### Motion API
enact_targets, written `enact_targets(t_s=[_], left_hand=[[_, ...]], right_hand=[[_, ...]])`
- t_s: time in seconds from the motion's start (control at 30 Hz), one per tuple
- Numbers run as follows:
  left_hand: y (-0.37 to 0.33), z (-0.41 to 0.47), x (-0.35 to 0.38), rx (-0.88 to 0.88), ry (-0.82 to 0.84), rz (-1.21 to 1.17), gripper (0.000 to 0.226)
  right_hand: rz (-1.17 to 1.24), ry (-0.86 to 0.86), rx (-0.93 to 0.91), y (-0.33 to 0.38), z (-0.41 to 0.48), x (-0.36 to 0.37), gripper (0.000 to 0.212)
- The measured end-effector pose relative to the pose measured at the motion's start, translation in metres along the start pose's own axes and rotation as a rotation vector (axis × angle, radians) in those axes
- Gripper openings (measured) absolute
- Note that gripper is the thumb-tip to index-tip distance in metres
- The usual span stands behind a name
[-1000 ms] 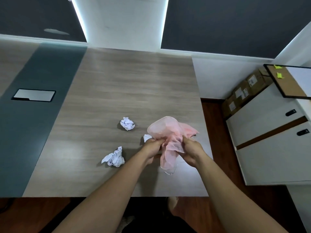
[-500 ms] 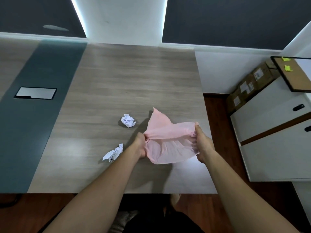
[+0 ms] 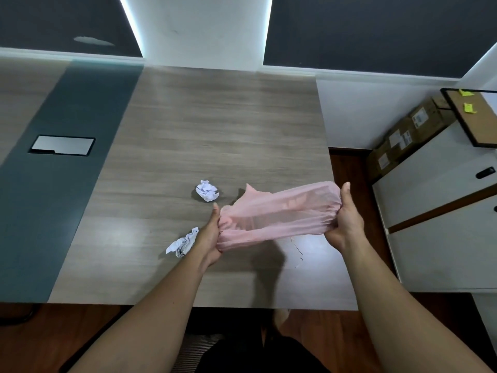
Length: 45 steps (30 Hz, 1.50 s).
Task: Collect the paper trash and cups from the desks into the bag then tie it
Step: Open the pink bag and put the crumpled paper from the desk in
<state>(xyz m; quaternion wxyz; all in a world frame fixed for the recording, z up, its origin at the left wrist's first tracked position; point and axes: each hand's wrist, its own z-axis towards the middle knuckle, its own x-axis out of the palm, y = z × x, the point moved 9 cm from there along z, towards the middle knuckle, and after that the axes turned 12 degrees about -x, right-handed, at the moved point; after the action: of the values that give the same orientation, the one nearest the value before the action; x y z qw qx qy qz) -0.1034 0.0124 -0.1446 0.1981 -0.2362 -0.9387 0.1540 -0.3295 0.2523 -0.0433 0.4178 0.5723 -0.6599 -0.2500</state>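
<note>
pink bag point(image 3: 279, 214) stretched left-right, nothing visible inside | left hand point(image 3: 211, 238), right hand point(image 3: 347, 216) grip its ends | two paper wads point(image 3: 207, 191) on tabletop point(image 3: 215, 125)

Far across the wood-grain tabletop point(image 3: 215, 125), dark wall panels point(image 3: 376, 30) either side of a white column point(image 3: 199, 28), edged with bright slanting light strips point(image 3: 131, 25). Along the left of the tabletop, a teal band point(image 3: 67, 184) with a flat metal hatch point(image 3: 62, 145) set into it. To the right, reddish-brown wooden floor point(image 3: 347, 168), a white cabinet point(image 3: 435, 232) with dark handles point(image 3: 485, 172) and a wood-toned stripe, labelled cardboard boxes point(image 3: 403, 135) against the white wall behind it, and a black-framed cork board point(image 3: 481, 122) with yellow notes point(image 3: 469, 107) above the cabinet.
</note>
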Motion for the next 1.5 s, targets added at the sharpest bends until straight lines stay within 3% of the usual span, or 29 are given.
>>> enact_targets(t_s=[0.13, 0.23, 0.3, 0.37, 0.43, 0.5, 0.57, 0.63, 0.7, 0.8, 0.87, 1.03, 1.2, 1.3, 1.4, 1.43, 1.5], left_hand=[[-0.014, -0.013, 0.014, 0.15, 0.13, -0.022, 0.078], [-0.028, -0.02, 0.019, 0.294, 0.073, 0.121, 0.049], [-0.04, -0.024, 0.021, 0.387, 0.02, 0.31, 0.035], [-0.048, -0.027, 0.024, 0.458, -0.018, 0.535, 0.044], [-0.051, -0.028, 0.036, 0.504, 0.023, 0.747, 0.05], [-0.051, -0.032, 0.051, 0.53, 0.08, 0.978, 0.041], [-0.052, -0.034, 0.062, 0.569, 0.078, 1.208, 0.027], [-0.059, -0.039, 0.069, 0.676, 0.052, 1.371, 0.019], [-0.063, -0.044, 0.074, 0.76, -0.001, 1.489, 0.024], [-0.066, -0.041, 0.073, 0.792, -0.122, 1.631, 0.032], [-0.068, -0.037, 0.068, 0.797, -0.183, 1.67, 0.029], [-0.075, -0.039, 0.064, 0.857, -0.245, 1.627, 0.028], [-0.083, -0.054, 0.071, 0.91, -0.139, 1.463, 0.021], [-0.091, -0.055, 0.065, 0.847, -0.153, 1.265, 0.042], [-0.091, -0.054, 0.062, 0.854, -0.163, 1.256, 0.063], [-0.09, -0.055, 0.062, 0.858, -0.157, 1.266, 0.062], [-0.088, -0.056, 0.064, 0.876, -0.153, 1.266, 0.059]], right_hand=[[-0.387, 0.012, -0.032, -0.008, 0.004, -0.003, 0.052], [-0.737, -0.018, -0.06, -0.013, 0.007, -0.005, 0.05], [-0.931, -0.088, -0.287, 0.006, 0.004, 0.001, 0.057], [-1.024, -0.038, -0.577, 0.027, -0.01, 0.023, 0.063], [-1.117, 0.151, -0.837, 0.037, -0.025, 0.053, 0.064], [-1.207, 0.385, -0.948, 0.029, -0.036, 0.08, 0.077], [-1.252, 0.554, -0.932, 0.016, -0.042, 0.098, 0.093], [-1.154, 0.584, -0.883, 0.011, -0.044, 0.103, 0.092], [-0.901, 0.554, -0.762, 0.011, -0.044, 0.102, 0.084], [-0.369, 0.557, -0.354, 0.002, -0.037, 0.103, 0.076], [-0.291, 0.53, -0.247, 0.004, -0.037, 0.101, 0.073], [-0.676, 0.607, -0.211, 0.0, -0.048, 0.102, 0.083], [-1.198, 0.787, 0.015, -0.038, -0.049, 0.087, 0.029], [-1.647, 0.848, -0.033, -0.044, -0.039, 0.077, 0.033], [-2.099, 0.849, -0.094, -0.031, -0.03, 0.074, 0.052], [-2.095, 0.804, -0.124, -0.023, -0.026, 0.076, 0.057], [-1.847, 0.662, -0.289, 0.001, -0.024, 0.094, 0.059]])
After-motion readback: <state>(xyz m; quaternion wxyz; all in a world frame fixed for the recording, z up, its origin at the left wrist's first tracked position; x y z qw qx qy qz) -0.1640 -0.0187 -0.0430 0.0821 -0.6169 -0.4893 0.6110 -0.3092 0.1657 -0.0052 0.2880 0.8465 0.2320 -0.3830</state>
